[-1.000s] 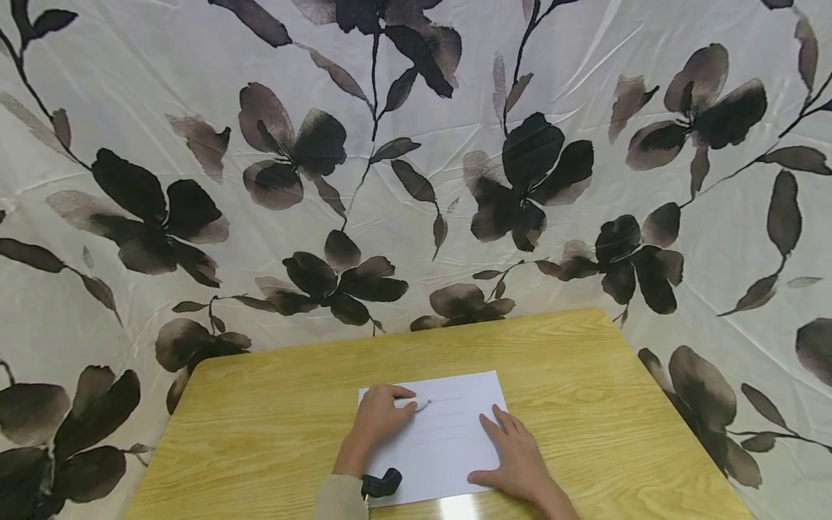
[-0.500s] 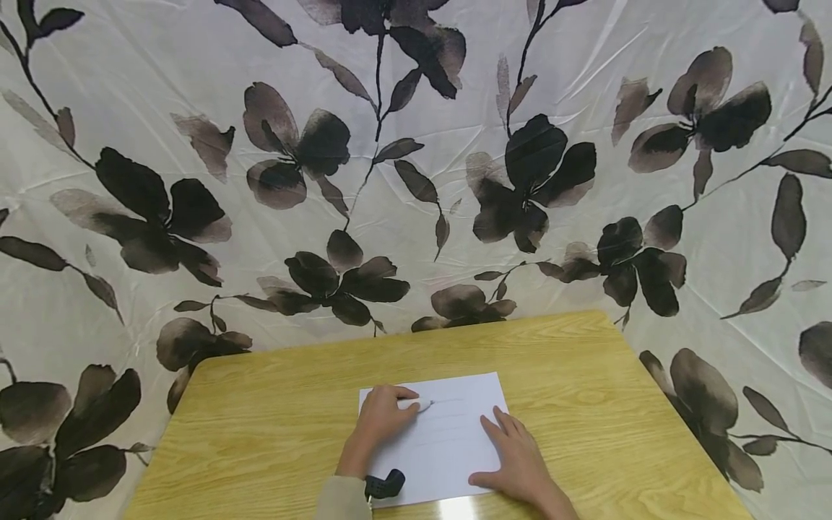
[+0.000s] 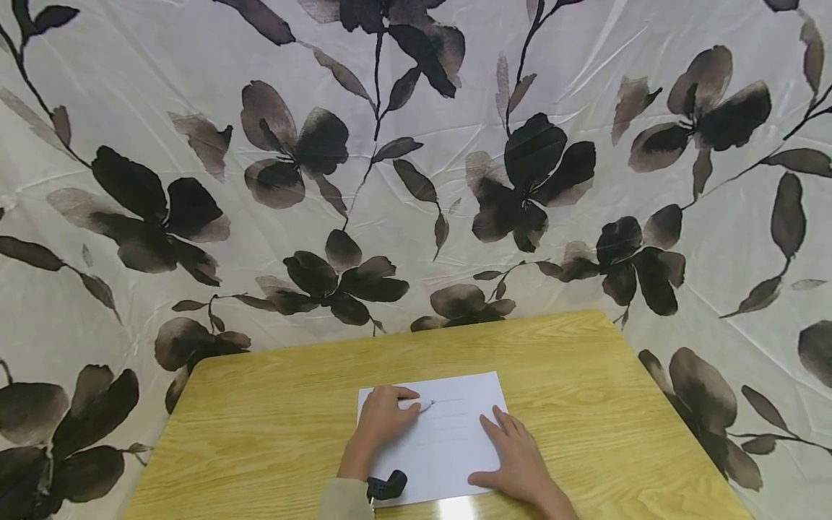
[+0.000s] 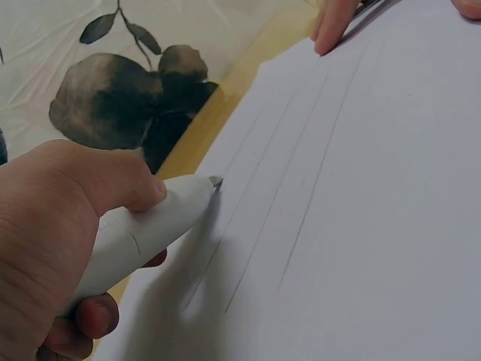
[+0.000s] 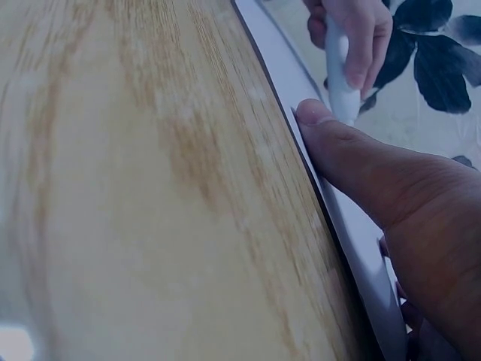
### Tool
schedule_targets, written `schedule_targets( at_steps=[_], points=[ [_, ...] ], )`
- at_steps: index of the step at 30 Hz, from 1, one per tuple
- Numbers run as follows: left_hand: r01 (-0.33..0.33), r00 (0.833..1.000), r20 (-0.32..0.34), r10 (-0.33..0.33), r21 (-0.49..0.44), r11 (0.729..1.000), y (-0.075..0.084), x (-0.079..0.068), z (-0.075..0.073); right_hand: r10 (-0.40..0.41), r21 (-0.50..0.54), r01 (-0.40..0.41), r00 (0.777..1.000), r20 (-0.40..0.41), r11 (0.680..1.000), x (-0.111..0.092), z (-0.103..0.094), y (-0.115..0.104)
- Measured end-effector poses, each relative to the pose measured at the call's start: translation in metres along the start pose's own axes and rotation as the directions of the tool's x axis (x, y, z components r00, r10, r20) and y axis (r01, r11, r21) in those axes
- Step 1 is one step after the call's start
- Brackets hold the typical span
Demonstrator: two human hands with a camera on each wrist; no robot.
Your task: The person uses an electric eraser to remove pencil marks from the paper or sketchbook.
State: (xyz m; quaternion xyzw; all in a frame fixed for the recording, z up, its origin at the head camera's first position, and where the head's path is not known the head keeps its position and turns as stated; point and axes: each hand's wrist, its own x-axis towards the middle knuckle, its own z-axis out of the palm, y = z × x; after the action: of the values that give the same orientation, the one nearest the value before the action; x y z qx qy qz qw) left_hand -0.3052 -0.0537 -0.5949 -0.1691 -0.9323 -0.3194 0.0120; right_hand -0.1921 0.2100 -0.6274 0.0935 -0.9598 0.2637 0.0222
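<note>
A white sheet of paper (image 3: 448, 462) lies on the table, with several thin grey lines (image 4: 325, 162) across it. My left hand (image 3: 385, 415) holds a thick white electric eraser (image 4: 143, 241), thumb along its upper side and fingers curled beneath. Its small grey tip (image 4: 216, 182) points at the end of the uppermost line, which stops shorter than the lines below it. At the sheet's right side my right hand (image 3: 520, 458) rests with spread fingers, thumb (image 5: 319, 120) lying over the paper's near edge.
The yellow wood-grain table (image 3: 273, 433) extends around the sheet on all sides. Behind it hangs a pale cloth (image 3: 403, 217) with dark flowers. A black wrist camera (image 3: 386, 485) sits on my left wrist, over the paper's lower left corner.
My left hand has shifted slightly to the right along the uppermost line with the electric eraser in its grip. The right hand stays in place on the paper.
</note>
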Motion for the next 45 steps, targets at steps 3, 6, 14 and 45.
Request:
schedule_targets(
  at_steps=[3, 6, 14, 45],
  points=[
    [0.015, 1.0, -0.02, -0.015, 0.009, 1.0, -0.0013, -0.0003, 0.0002, -0.004, 0.002, 0.004, 1.0, -0.002, 1.0, 0.0005, -0.0004, -0.0007],
    [0.02, 0.999, -0.028, -0.02, 0.008, 1.0, -0.0018, -0.0005, -0.0008, -0.008, 0.001, 0.008, 1.0, -0.003, 1.0, 0.0009, -0.0006, -0.0008],
    [0.024, 1.0, -0.013, -0.024, -0.009, 1.0, -0.0017, 0.0007, -0.0002, -0.009, -0.013, 0.009, 1.0, 0.001, 1.0, 0.0011, -0.0005, -0.0001],
    [0.043, 0.999, 0.005, -0.042, -0.053, 0.998, -0.0033, 0.0018, 0.0038, -0.01, -0.003, 0.01, 1.0, 0.006, 1.0, 0.0026, -0.0004, 0.0008]
  ],
)
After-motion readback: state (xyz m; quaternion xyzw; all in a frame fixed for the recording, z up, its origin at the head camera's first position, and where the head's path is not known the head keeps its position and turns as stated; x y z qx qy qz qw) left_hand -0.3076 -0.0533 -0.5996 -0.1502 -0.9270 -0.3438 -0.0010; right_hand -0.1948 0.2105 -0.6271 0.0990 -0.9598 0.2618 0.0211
